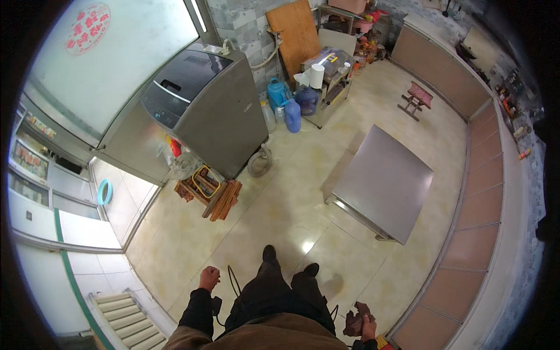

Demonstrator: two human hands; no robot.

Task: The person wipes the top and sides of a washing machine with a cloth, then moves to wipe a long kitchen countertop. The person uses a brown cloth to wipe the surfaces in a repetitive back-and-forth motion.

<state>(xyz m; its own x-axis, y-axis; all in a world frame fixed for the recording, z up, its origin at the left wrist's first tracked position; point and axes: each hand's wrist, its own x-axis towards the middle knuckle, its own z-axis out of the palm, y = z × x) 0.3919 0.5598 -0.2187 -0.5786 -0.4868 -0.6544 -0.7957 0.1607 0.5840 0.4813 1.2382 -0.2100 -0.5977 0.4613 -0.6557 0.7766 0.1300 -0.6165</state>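
My left hand (209,278) hangs at my left side with its fingers curled in; no object shows in it. A cable loops just to the right of that hand. My right hand (369,328), low at my right side, grips a crumpled dark brown cloth (358,319). A bit of something yellow and red (383,342) shows below that hand at the picture's rim. In front of me to the right stands a low table with a metal top (385,183).
Ahead on the left are a washing machine (223,109), a stack of wood strips (225,199) and a coiled bag-like thing (260,162). Blue jugs (292,116) stand by a metal cabinet. A small folding stool (418,100) is beyond the table. A radiator (127,321) is at lower left; counters (477,245) line the right.
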